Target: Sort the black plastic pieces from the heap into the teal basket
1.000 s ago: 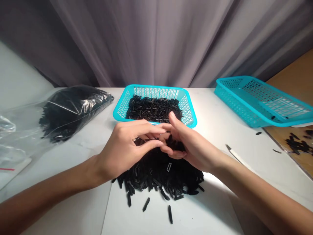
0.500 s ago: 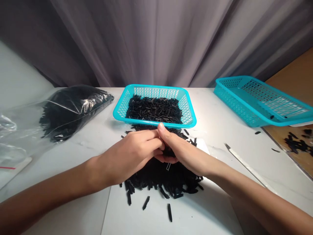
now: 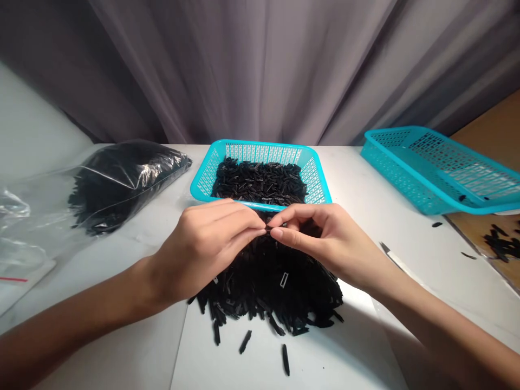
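Note:
My left hand and my right hand meet fingertip to fingertip above a heap of small black elongated pieces. Between both sets of pinched fingertips is one small dark piece, mostly covered by the fingers; its exact kind is too small to tell. The heap lies on a white sheet, and a few pieces have strayed toward its near edge. Just beyond my hands stands a blue plastic basket holding many similar black pieces. A small pale rectangular outline shows on the heap.
On the left lies a clear plastic bag filled with black pieces. A second blue basket stands at the right, with a few dark bits in it. A white-handled craft knife lies partly behind my right forearm. A grey curtain hangs behind.
My hands were cupped closely together with the thumb raised; now they are drawn apart, meeting only at the fingertips around a small dark piece. The view has shifted slightly.

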Tool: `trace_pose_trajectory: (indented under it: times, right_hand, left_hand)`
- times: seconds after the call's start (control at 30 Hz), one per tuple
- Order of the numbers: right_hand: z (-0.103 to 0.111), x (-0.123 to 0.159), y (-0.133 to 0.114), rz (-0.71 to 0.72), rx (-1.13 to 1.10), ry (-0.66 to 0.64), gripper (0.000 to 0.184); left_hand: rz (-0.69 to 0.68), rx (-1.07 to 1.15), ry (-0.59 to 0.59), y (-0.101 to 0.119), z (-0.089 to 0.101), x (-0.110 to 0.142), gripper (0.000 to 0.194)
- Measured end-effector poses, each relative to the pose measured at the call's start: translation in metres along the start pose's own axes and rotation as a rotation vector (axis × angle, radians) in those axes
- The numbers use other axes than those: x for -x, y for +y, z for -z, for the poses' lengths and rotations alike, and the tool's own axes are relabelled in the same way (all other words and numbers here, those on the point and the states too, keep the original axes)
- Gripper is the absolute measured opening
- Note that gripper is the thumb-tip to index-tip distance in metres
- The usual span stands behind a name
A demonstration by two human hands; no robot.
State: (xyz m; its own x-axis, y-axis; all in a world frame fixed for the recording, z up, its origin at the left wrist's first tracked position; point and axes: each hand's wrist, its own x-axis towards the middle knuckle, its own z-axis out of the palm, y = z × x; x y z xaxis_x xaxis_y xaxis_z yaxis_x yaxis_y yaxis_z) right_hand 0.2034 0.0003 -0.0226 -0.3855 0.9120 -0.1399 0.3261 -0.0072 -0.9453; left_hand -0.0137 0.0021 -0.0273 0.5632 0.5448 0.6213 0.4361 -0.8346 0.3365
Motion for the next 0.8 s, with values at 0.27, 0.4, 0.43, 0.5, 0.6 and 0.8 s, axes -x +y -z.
trace_pose_trajectory:
  times: [0.27, 0.4, 0.43, 0.5, 0.6, 0.8]
  right_hand:
    - [-0.0001, -0.0004, -0.0007, 0.063, 0.097, 0.1, 0.021]
    - [0.0001, -0.0002, 0.0, 0.075, 0.09, 0.115, 0.023]
    - [0.0002, -0.0002, 0.0002, 0.08, 0.086, 0.118, 0.023]
    - [0.0005, -0.0001, 0.0005, 0.094, 0.077, 0.125, 0.022]
    - [0.0009, 0.0004, 0.0006, 0.111, 0.07, 0.141, 0.021]
    - [0.0018, 0.0004, 0.0014, 0.107, 0.072, 0.175, 0.019]
  left_hand:
    - [0.103, -0.017, 0.063, -0.0046, 0.0039, -0.0046, 0.009]
    - [0.115, 0.02, 0.051, -0.0043, 0.0038, -0.0062, 0.005]
    - [0.12, 0.029, 0.049, -0.004, 0.0036, -0.0064, 0.005]
    - [0.127, 0.04, 0.047, -0.0033, 0.0033, -0.0068, 0.005]
    - [0.139, 0.046, 0.041, -0.0026, 0.0032, -0.007, 0.005]
    - [0.158, 0.041, 0.063, -0.0031, 0.0027, -0.0066, 0.003]
